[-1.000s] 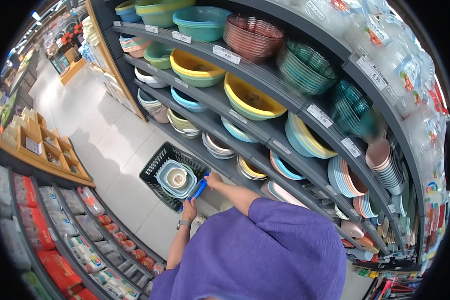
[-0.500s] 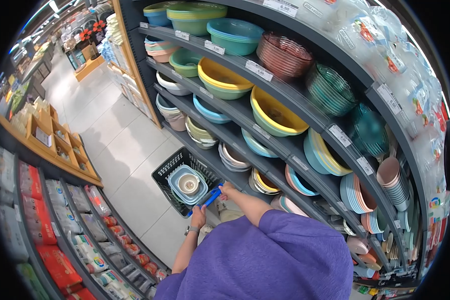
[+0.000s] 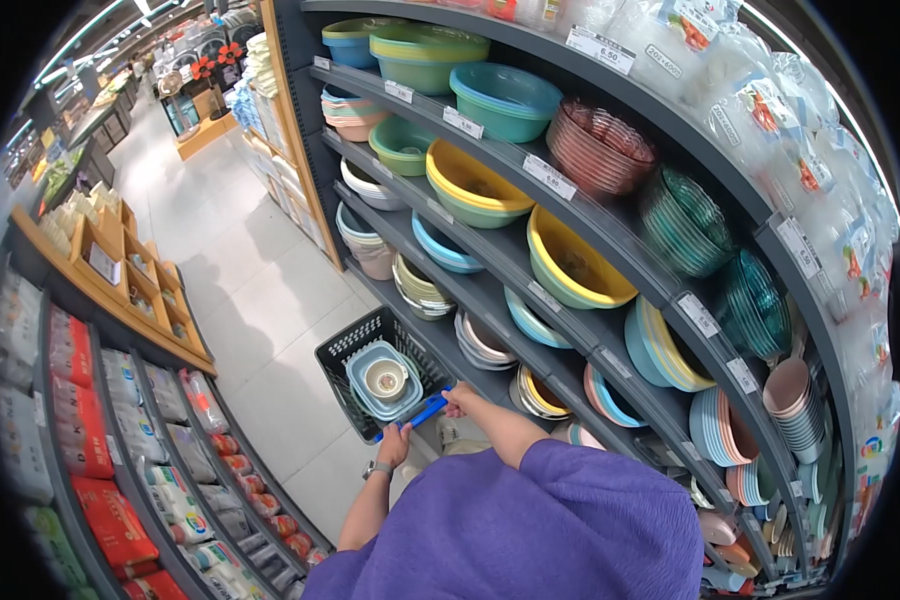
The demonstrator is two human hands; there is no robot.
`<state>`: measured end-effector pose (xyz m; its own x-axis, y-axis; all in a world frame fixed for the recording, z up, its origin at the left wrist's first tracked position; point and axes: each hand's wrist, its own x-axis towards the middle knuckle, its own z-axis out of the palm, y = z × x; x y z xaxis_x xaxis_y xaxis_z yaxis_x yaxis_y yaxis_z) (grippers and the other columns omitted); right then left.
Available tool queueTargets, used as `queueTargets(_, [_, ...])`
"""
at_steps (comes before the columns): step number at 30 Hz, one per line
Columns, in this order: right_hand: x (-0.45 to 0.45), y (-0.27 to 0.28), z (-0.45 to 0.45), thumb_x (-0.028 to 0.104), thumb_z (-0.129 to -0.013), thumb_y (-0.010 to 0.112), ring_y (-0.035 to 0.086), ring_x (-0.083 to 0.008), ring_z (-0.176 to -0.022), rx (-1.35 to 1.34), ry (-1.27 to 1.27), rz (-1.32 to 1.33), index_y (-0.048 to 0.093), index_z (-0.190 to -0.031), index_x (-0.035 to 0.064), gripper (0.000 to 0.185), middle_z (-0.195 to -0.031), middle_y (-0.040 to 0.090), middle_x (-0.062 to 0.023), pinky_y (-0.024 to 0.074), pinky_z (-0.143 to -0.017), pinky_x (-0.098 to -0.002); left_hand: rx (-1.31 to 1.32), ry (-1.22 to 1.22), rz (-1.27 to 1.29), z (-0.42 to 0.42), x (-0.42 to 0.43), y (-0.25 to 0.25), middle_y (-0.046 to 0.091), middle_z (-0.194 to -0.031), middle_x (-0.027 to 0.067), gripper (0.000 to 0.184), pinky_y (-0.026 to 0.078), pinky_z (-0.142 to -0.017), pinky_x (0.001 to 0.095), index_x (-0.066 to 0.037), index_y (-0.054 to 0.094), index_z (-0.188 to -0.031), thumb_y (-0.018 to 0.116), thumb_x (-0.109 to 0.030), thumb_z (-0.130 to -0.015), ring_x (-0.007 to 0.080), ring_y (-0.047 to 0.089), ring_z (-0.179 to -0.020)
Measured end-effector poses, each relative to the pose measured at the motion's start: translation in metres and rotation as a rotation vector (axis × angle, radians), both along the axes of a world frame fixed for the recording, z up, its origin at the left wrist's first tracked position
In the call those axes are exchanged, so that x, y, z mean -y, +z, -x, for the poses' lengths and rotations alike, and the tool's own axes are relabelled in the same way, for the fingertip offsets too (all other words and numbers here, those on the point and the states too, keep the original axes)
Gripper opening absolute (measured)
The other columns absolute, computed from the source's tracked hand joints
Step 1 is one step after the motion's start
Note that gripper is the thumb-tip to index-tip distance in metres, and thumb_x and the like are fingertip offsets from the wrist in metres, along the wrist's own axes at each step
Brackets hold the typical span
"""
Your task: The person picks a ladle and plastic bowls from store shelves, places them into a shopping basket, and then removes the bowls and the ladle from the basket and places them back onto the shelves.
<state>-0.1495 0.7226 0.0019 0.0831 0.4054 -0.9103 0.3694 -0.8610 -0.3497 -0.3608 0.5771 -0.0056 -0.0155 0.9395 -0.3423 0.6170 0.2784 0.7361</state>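
A black shopping basket [image 3: 332, 352] with perforated sides is just in front of me over the tiled floor. Its blue handle [image 3: 425, 412] runs across the side nearest me. My left hand [image 3: 395, 443] is closed round the handle's left end, with a watch on that wrist. Round the right end, my right hand [image 3: 457, 401] is wrapped as well. Inside the basket sit nested light blue basins [image 3: 407, 398], squarish in shape. A smaller cream bowl [image 3: 385, 379] rests in the top one.
Shelves on my right carry stacked plastic basins [image 3: 480, 185], clear red bowls [image 3: 600, 145] and green bowls [image 3: 685, 220]. Packaged goods [image 3: 80, 390] fill the shelf on my left. A wooden display [image 3: 120, 270] borders the aisle floor [image 3: 270, 260] ahead.
The view has shifted, so shelves and basket appear a little lower and further right. Both hands keep hold of the handle, and the basket's contents look the same.
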Motion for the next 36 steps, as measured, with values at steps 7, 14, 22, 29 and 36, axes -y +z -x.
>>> queueTargets(7, [-0.003,-0.014,0.002,0.024,-0.094,0.065,0.070,-0.0309,-0.061,0.030,-0.035,-0.024,0.058,-0.106,-0.0016,0.029,-0.083,0.067,-0.0146,0.0472,-0.038,-0.0369,0.019,0.010,0.002,0.007,-0.004,0.000,0.049,-0.118,0.0376,0.056,0.043,-0.096,0.0524,0.006,0.049,-0.115,0.046,-0.048,-0.100,0.0540,0.048,-0.111])
queueTargets(14, [-0.005,0.002,-0.003,0.040,-0.096,0.062,0.070,-0.0253,-0.063,-0.069,-0.006,0.055,0.057,-0.093,0.0069,0.033,-0.070,0.063,-0.0040,0.0442,-0.041,-0.0320,0.042,0.022,-0.027,0.008,-0.003,0.000,0.049,-0.118,0.0367,0.054,0.043,-0.095,0.0511,0.006,0.048,-0.114,0.048,-0.047,-0.100,0.0531,0.049,-0.109])
queueTargets(22, [-0.023,-0.025,-0.013,0.041,-0.093,0.067,0.070,-0.0239,-0.064,-0.113,-0.020,0.140,0.059,-0.084,0.0081,0.035,-0.070,0.063,-0.0024,0.0467,-0.045,-0.0310,0.012,-0.003,0.008,0.008,-0.007,-0.008,0.048,-0.120,0.0369,0.060,0.044,-0.095,0.0520,0.005,0.047,-0.121,0.043,-0.052,-0.100,0.0536,0.050,-0.112])
queueTargets(29, [-0.035,-0.023,-0.027,0.037,-0.089,0.074,0.071,-0.0215,-0.076,-0.270,0.048,0.296,0.062,-0.088,0.0099,0.030,-0.075,0.063,-0.0017,0.0458,-0.050,-0.0280,0.039,-0.042,0.042,0.014,-0.011,-0.007,0.050,-0.112,0.0343,0.057,0.043,-0.093,0.0509,0.006,0.050,-0.110,0.045,-0.050,-0.100,0.0507,0.050,-0.105])
queueTargets(36, [-0.038,-0.018,-0.028,0.041,-0.091,0.070,0.070,-0.0215,-0.069,-0.411,0.009,0.355,0.058,-0.084,0.0084,0.035,-0.068,0.061,-0.0010,0.0410,-0.047,-0.0270,0.044,-0.156,0.297,0.027,-0.032,0.017,0.049,-0.124,0.0308,0.063,0.040,-0.102,0.0478,0.005,0.048,-0.122,0.040,-0.054,-0.101,0.0457,0.048,-0.118])
